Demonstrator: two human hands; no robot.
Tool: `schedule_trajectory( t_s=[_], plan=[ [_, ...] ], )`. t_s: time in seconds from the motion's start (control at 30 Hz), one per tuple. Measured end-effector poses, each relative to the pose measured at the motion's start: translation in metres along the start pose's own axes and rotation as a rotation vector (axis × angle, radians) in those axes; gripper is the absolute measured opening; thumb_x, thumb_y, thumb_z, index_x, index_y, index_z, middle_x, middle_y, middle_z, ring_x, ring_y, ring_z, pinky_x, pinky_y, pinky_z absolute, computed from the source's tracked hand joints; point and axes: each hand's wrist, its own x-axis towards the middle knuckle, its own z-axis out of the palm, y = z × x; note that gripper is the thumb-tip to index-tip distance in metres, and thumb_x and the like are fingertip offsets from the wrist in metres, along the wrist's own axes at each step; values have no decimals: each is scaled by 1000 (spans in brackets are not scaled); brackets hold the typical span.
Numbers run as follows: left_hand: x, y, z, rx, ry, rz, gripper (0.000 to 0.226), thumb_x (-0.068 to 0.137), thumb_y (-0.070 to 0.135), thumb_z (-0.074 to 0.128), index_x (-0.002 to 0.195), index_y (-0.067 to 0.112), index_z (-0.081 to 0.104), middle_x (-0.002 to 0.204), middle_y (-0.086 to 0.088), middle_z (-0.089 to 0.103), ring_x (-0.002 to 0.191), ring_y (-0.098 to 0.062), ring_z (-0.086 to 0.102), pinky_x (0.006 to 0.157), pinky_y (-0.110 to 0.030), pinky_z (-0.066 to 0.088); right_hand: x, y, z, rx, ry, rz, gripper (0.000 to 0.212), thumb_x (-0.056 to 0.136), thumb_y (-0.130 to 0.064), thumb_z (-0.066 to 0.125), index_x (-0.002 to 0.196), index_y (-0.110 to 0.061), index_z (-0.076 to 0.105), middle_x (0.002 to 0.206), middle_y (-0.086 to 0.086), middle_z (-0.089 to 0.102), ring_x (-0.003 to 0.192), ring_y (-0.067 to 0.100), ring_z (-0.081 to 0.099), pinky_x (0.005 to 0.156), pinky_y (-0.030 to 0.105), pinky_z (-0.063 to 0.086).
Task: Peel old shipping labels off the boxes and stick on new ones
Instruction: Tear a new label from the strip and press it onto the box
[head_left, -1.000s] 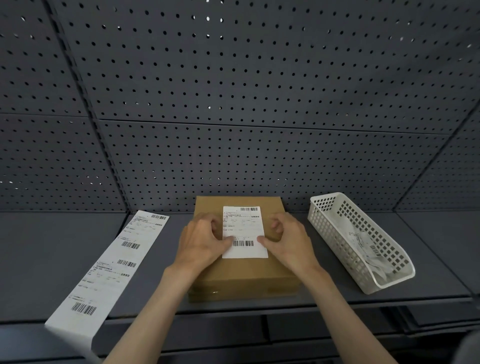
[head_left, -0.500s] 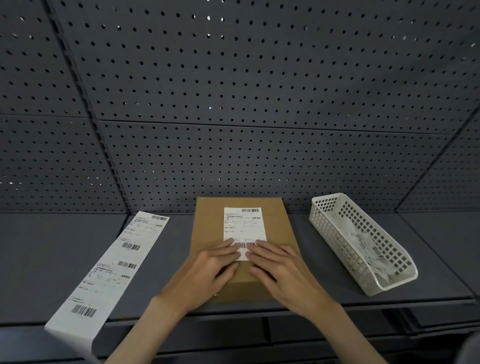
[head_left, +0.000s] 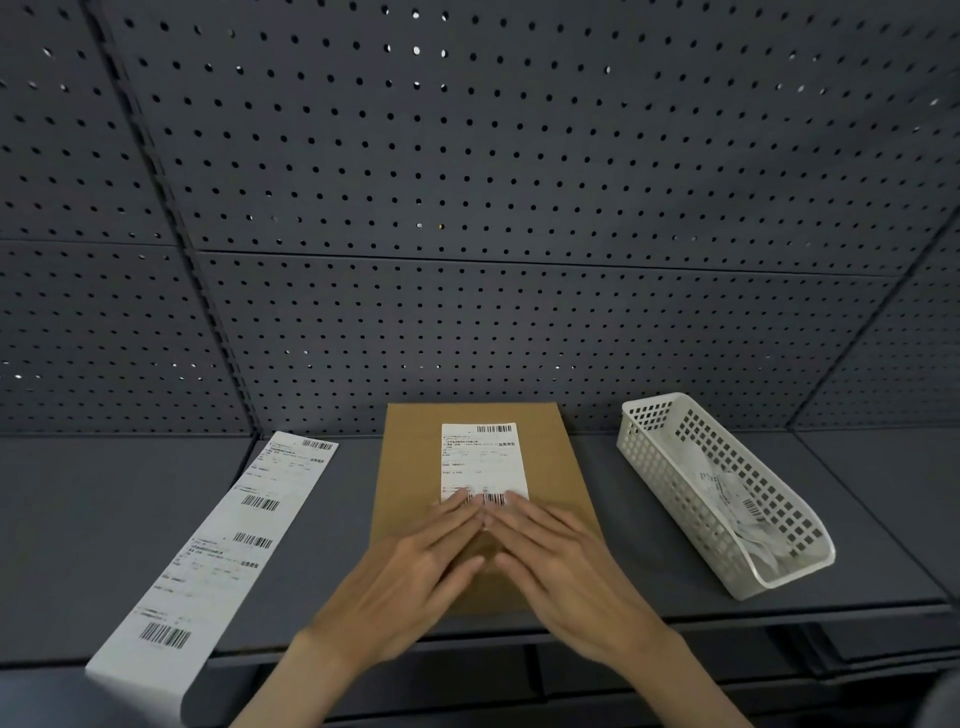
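Note:
A flat brown cardboard box (head_left: 415, 462) lies on the grey shelf in front of me. A white shipping label (head_left: 482, 460) with barcodes is stuck along its top. My left hand (head_left: 410, 582) and my right hand (head_left: 566, 577) lie flat side by side on the near half of the box. Their straight fingertips press on the label's lower edge and cover it. Both hands are slightly blurred. A long white strip of several printed labels (head_left: 218, 551) lies to the left of the box and hangs over the shelf's front edge.
A white perforated plastic basket (head_left: 670, 457) stands to the right of the box and holds crumpled peeled labels (head_left: 737, 504). A dark pegboard wall (head_left: 467, 208) closes the back. The grey shelf (head_left: 104, 509) ends at a front edge just below my wrists.
Both hands have slid from the label's two sides down toward me along the box. Their fingers went from curled to flat, and now press on the label's lower edge.

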Motion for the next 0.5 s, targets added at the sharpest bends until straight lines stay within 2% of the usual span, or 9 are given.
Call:
schedule_trajectory(
  t_s=[0.13, 0.27, 0.37, 0.43, 0.5],
  plan=[
    [-4, -4, -1, -41, -31, -2, 52, 107, 49, 32, 155, 28, 31, 161, 21, 16, 148, 9, 6, 122, -19, 3, -4, 1, 4, 8, -14, -3, 46, 111, -43, 33, 149, -25, 50, 157, -12, 44, 149, 5, 31, 118, 31, 33],
    [-13, -17, -6, -31, -16, -15, 51, 107, 50, 31, 152, 29, 38, 160, 22, 25, 148, 7, 12, 123, -22, 10, -11, 10, 2, 59, 36, 53, 45, 110, -44, 37, 141, -20, 60, 151, -10, 52, 146, 4, 37, 116, 33, 38],
    [-18, -20, -7, -42, 7, -29, 51, 106, 50, 30, 150, 28, 43, 158, 22, 29, 148, 6, 15, 122, -22, 13, -17, 15, -1, 118, 53, 122, 45, 109, -44, 37, 139, -21, 62, 148, -13, 54, 146, -1, 35, 117, 29, 33],
    [-14, -19, -8, -67, 35, -71, 52, 105, 52, 30, 144, 27, 52, 154, 23, 37, 145, 10, 19, 120, -20, 20, -14, 15, -3, 136, 63, 149, 44, 108, -44, 39, 136, -21, 65, 145, -14, 57, 143, -2, 38, 116, 29, 33],
    [-4, -16, -9, -69, 82, -97, 50, 104, 51, 31, 133, 26, 63, 144, 21, 52, 139, 10, 31, 115, -23, 32, -5, 14, -7, 139, 100, 163, 41, 107, -41, 43, 128, -19, 71, 139, -11, 63, 138, 0, 45, 113, 31, 39]
  ],
)
